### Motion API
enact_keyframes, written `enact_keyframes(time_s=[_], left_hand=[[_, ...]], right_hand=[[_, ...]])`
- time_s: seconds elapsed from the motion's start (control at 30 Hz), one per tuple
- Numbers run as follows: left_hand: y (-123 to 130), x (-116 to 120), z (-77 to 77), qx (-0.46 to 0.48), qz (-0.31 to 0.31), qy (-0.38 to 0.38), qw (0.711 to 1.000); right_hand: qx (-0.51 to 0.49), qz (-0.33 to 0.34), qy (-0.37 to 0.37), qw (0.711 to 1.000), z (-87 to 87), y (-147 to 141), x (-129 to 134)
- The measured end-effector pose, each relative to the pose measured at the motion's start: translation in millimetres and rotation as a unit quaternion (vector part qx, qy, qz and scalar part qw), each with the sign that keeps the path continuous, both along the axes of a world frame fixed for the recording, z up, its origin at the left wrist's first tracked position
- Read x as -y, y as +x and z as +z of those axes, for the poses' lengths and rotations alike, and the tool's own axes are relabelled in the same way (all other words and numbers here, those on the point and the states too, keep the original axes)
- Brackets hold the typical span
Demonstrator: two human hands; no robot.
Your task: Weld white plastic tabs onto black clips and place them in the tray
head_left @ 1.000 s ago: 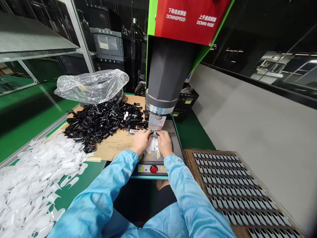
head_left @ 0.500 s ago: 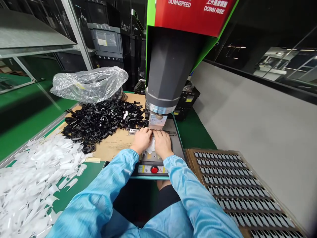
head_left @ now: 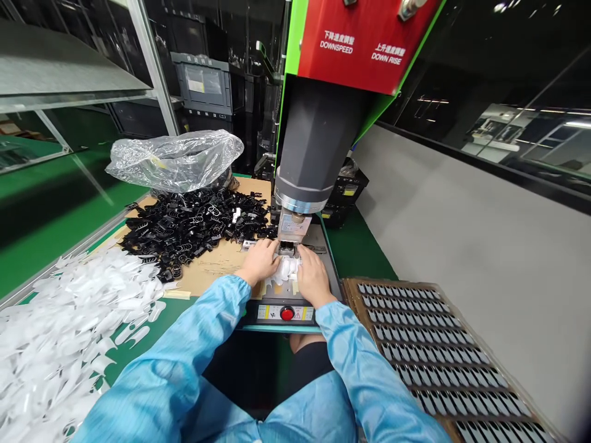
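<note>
My left hand [head_left: 260, 261] rests at the left side of a small metal fixture [head_left: 287, 251], fingers stretched forward. On the other side, my right hand [head_left: 314, 275] lies with its fingers extended toward the fixture's right end. A dark part [head_left: 287, 245] shows in the fixture between my fingertips, just under the metal block [head_left: 294, 226] of the press. Several white curved pieces [head_left: 288, 268] lie on the press base between my hands. I see nothing held in either hand, though the fingertips are partly hidden.
A heap of black clips [head_left: 194, 224] lies on cardboard at the left, behind a pile of white pieces [head_left: 69, 320]. A clear plastic bag [head_left: 175, 160] stands beyond. A red button [head_left: 287, 313] is on the base's front. At right is a tray [head_left: 434, 351] with rows of parts.
My hands have moved apart from their place together at the fixture, uncovering the dark part and the white pieces. The camera view has tilted up slightly.
</note>
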State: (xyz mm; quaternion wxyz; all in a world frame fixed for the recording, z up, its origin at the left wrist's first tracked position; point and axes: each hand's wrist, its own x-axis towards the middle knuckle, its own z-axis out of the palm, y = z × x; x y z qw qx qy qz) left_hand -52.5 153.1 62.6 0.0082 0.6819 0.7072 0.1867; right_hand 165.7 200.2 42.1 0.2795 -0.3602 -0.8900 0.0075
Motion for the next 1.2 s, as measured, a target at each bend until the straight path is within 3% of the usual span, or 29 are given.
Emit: enact_keyframes(time_s=[0.1,0.23,0.3,0.4,0.63,0.73,0.87,0.93,0.97,1.07,1.2], left_hand=[[-23.6,36.5,-7.6,0.044,-0.026,-0.022,0.998],[-48.8,100.0,-27.4,0.016,-0.082,-0.106,0.991],[-51.3,123.5,-33.8,-0.008,-0.098,-0.136,0.986],[-48.4,136.4,-36.3,-0.019,-0.096,-0.14,0.985],[-49.2,129.3,-35.6,-0.014,-0.095,-0.1,0.99],[-73.4,122.7,-23.6,0.01,-0.071,-0.044,0.996],[-150.4,98.7,7.5,0.019,0.105,0.059,0.992],[-193.4,82.8,19.8,0.023,0.257,0.112,0.96],[-211.3,74.9,23.5,0.026,0.305,0.108,0.946],[-239.9,54.7,23.6,0.075,0.354,0.036,0.932],[-223.9,40.0,6.2,0.081,0.335,0.021,0.938]], right_hand=[[-0.049,-0.01,-0.009,0.999,-9.5,54.0,16.5],[-0.016,-0.027,-0.034,0.999,-34.6,127.6,41.7],[0.019,-0.025,-0.041,0.999,-50.4,150.7,47.6],[0.043,-0.033,-0.021,0.998,-70.7,162.8,44.6],[0.032,-0.048,0.002,0.998,-83.5,156.1,35.0],[-0.007,-0.055,0.005,0.998,-80.7,151.0,31.2],[-0.067,-0.061,0.013,0.996,-70.9,125.5,17.7],[-0.084,-0.064,0.021,0.994,-65.7,105.9,9.8],[-0.087,-0.069,0.024,0.994,-63.8,96.1,6.5],[-0.076,-0.104,0.028,0.991,-62.6,73.8,1.7],[-0.039,-0.128,0.032,0.991,-66.7,67.8,5.6]])
